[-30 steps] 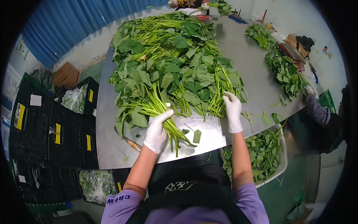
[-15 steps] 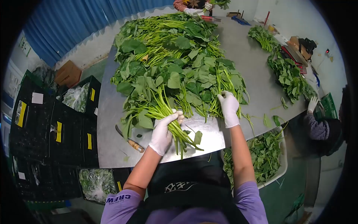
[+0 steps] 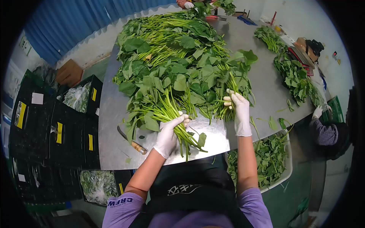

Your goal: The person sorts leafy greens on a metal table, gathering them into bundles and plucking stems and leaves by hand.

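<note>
My left hand [image 3: 168, 133], in a white glove, is closed around a bunch of leafy green stems [image 3: 167, 104], whose cut ends stick out below my fingers toward the table's front edge. To the right, my gloved right hand [image 3: 241, 110] pinches a few leafy stems [image 3: 232, 80] at the near right end of the big pile; their leaves stand up above the fingers. The large pile of leafy greens [image 3: 167, 47] covers much of the metal table [image 3: 262, 100]. A curved knife with a wooden handle [image 3: 137, 146] lies left of my left hand.
A white bin of greens [image 3: 291, 155] stands below the table's front right edge. Black crates [image 3: 34, 131] are stacked at the left. More greens [image 3: 294, 78] lie along the right edge, near a co-worker's gloved hand [image 3: 317, 111]. Another person [image 3: 184, 3] is at the far end.
My right hand has risen slightly and turned, lifting a few leafy stems from the pile. My left hand with its bunch stays nearly in place. The far person's hands have moved.
</note>
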`<state>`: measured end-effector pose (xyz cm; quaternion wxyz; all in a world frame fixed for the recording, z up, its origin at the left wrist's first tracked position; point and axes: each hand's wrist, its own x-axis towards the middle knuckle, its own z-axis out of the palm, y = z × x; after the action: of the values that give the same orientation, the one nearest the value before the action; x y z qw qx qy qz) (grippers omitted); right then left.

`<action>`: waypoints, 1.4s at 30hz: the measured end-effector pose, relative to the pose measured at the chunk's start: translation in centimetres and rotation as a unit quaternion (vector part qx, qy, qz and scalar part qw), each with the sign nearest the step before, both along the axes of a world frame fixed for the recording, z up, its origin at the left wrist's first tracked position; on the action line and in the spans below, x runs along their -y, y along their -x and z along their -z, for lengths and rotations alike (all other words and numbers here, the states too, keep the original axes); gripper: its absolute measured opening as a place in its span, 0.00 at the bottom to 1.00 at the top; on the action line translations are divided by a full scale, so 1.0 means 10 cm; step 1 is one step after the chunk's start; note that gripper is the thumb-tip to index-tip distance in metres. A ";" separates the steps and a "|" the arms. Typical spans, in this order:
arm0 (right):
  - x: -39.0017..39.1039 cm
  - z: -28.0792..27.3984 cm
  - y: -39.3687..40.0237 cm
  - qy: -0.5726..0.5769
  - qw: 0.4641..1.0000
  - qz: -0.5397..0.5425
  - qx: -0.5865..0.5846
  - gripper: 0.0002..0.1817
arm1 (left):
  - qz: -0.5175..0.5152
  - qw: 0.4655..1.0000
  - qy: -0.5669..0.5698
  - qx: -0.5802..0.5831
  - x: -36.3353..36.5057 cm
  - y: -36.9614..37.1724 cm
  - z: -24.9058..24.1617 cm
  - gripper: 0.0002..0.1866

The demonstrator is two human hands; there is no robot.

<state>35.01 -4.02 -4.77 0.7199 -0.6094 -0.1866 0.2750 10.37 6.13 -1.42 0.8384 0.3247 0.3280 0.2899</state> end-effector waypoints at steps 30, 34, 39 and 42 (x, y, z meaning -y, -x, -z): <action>0.52 -0.34 0.90 0.129 0.882 -0.443 -0.092 0.07 | -0.092 0.984 -0.151 0.016 0.08 -0.06 -0.15 0.15; 1.12 0.14 0.43 -0.198 0.903 -0.306 -0.228 0.14 | -0.229 0.956 -0.178 0.043 -0.43 0.30 -0.34 0.15; 1.18 0.07 -0.02 -0.448 0.847 -0.096 -0.270 0.53 | -0.221 0.962 -0.156 0.041 -0.51 0.49 -0.31 0.15; 0.76 0.24 -0.20 0.023 0.992 0.076 0.094 0.28 | -0.152 0.979 -0.116 0.066 -0.44 0.42 -0.15 0.16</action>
<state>37.04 -11.63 -7.21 0.7039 -0.6613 -0.2000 0.1653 6.14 10.48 0.04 0.7611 0.3460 0.2818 0.4708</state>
